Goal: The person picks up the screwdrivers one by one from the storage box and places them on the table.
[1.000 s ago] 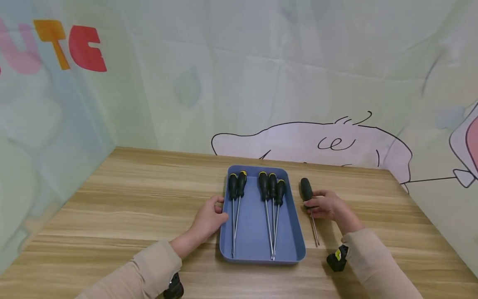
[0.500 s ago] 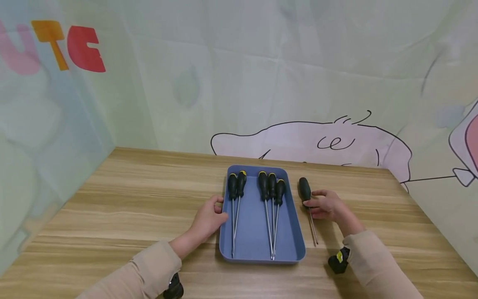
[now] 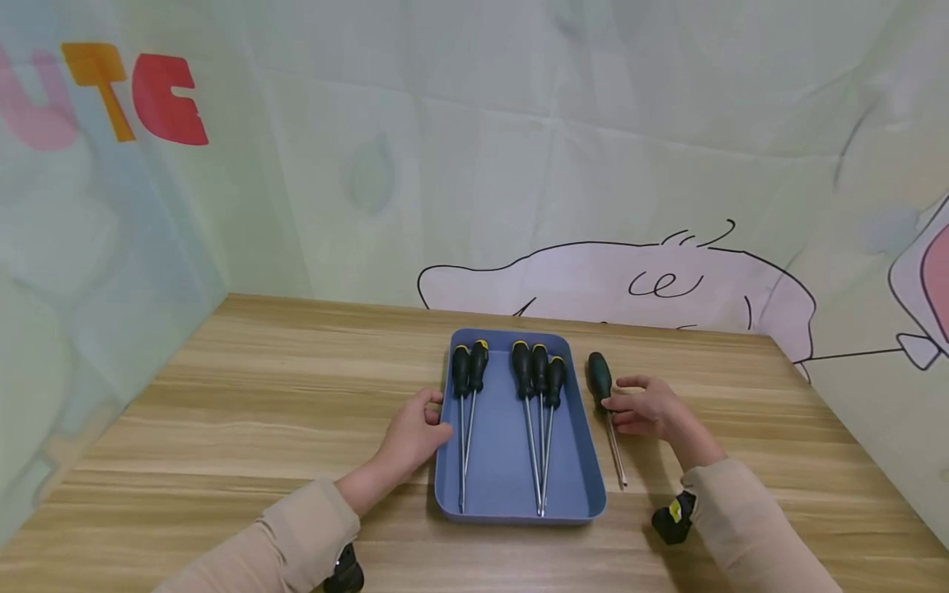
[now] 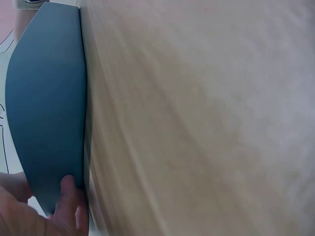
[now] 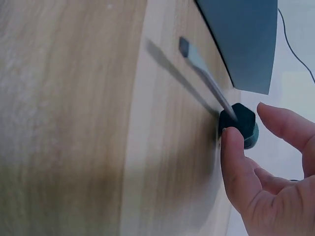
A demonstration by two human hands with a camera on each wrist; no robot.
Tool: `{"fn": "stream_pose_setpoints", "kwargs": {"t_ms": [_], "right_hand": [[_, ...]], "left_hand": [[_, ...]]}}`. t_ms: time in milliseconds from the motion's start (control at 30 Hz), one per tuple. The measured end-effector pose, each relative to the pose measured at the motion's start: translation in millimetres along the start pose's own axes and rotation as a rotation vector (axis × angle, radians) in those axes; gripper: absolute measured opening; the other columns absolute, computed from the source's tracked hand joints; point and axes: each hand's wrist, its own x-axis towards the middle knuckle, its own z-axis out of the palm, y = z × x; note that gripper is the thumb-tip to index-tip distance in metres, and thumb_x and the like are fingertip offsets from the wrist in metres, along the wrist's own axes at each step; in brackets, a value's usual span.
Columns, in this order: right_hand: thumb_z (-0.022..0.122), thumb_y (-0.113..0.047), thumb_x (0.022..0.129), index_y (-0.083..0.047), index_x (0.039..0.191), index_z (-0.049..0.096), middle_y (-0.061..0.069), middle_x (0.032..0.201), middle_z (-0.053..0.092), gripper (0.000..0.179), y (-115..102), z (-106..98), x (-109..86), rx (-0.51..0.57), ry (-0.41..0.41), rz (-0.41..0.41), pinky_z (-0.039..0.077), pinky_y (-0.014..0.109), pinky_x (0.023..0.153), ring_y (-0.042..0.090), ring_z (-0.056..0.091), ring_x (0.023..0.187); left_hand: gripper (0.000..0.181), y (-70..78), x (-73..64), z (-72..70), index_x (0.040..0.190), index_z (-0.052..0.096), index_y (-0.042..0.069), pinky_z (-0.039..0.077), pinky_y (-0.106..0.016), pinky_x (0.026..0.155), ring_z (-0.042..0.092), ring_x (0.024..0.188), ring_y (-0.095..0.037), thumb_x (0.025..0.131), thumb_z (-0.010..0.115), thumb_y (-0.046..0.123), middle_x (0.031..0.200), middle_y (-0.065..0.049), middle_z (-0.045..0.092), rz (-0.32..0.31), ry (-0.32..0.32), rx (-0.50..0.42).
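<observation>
A blue tray [image 3: 497,461] lies in the middle of the table in the head view. Inside are several screwdrivers with black, yellow-ended handles: two along the left wall, three toward the right. My left hand [image 3: 413,430] grips the tray's left wall, thumb over the rim; the left wrist view has its fingers [image 4: 68,196] on the outer face. Right of the tray lies a flat-head screwdriver [image 3: 600,377], blade toward me. My right hand [image 3: 647,405] touches its dark handle's lower end with one fingertip. In the right wrist view another finger [image 5: 285,123] stands apart from that handle.
The wooden table [image 3: 296,362] spreads out on both sides of the tray. Behind it hangs a printed cloth [image 3: 482,165] with a cartoon drawing and coloured letters. A small black device [image 3: 673,519] is strapped at the right sleeve.
The loose screwdriver has shifted slightly left, toward the tray, while my right hand has stayed nearly in place. The left hand and the tray look unmoved.
</observation>
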Motion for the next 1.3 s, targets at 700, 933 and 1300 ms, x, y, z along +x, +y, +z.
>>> {"fn": "stream_pose_setpoints", "kwargs": {"t_ms": [700,933,1300], "right_hand": [[0.063,-0.003,0.085,0.008,0.14,0.024,0.006,0.076,0.062,0.069,-18.1,-1.8,-3.0,-0.047,0.018,-0.019,0.055,0.029,0.064,0.013,0.061,0.064],[0.064,-0.005,0.084,0.006,0.141,0.024,0.006,0.076,0.06,0.07,-25.5,0.7,-3.9,-0.067,0.015,-0.033,0.054,0.029,0.064,0.013,0.06,0.063],[0.064,-0.008,0.086,0.005,0.142,0.024,0.012,0.089,0.06,0.07,-35.0,4.8,-3.9,-0.103,-0.01,-0.043,0.053,0.028,0.066,0.015,0.061,0.07]], "left_hand": [[0.037,-1.3,0.5,0.6,0.108,0.056,-0.005,0.046,-0.027,0.058,0.054,0.064,-0.016,0.071,0.056,-0.007,0.073,-0.009,0.059,0.004,0.006,0.001],[0.037,0.3,0.0,-0.6,0.109,0.056,-0.005,0.046,-0.027,0.059,0.054,0.065,-0.017,0.072,0.057,-0.006,0.074,-0.009,0.06,-0.001,0.003,0.009],[0.037,0.0,0.2,-0.1,0.109,0.056,-0.005,0.045,-0.027,0.059,0.053,0.065,-0.016,0.072,0.057,-0.006,0.073,-0.009,0.059,-0.004,0.003,0.016]]}}
